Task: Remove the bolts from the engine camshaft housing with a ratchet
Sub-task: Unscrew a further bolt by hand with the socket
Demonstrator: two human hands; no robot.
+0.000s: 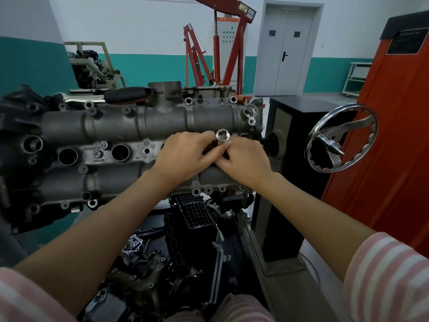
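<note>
Round VW-style logo cast into housing (130,133), part number beside it too blurred to read. Left hand (183,154) and right hand (243,159) curl round ratchet (222,137) at housing's right centre. Teal-and-white walls, red crane (222,43) and grey door (287,49) far; handwheel (341,138) right.

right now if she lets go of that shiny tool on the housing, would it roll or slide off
Probably. The ratchet looks round, polished metal, so likely slippery and apt to roll. The camshaft housing beneath is curved. It should feel stiff and heavy for its size.
</note>
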